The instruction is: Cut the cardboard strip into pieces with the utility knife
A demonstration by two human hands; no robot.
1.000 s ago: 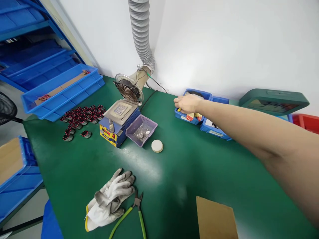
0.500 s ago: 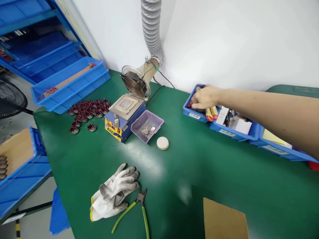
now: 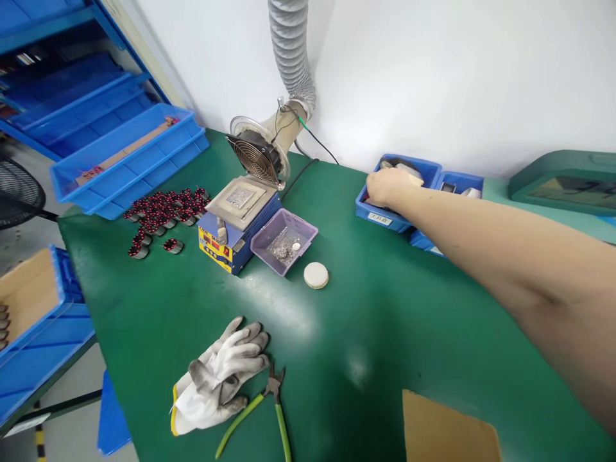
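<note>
- One right hand (image 3: pixel 389 187) reaches into the blue bin (image 3: pixel 399 224), two o'clock.
- Red-yellow handles no longer show; reaching apparently continues.
- Fingers hidden: cannot tell their grip.

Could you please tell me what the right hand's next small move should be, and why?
Perhaps raise the right hand slightly: it reaches into a labelled blue bin, its fingertips hidden from view, so whether its grip holds anything cannot be seen.
</note>
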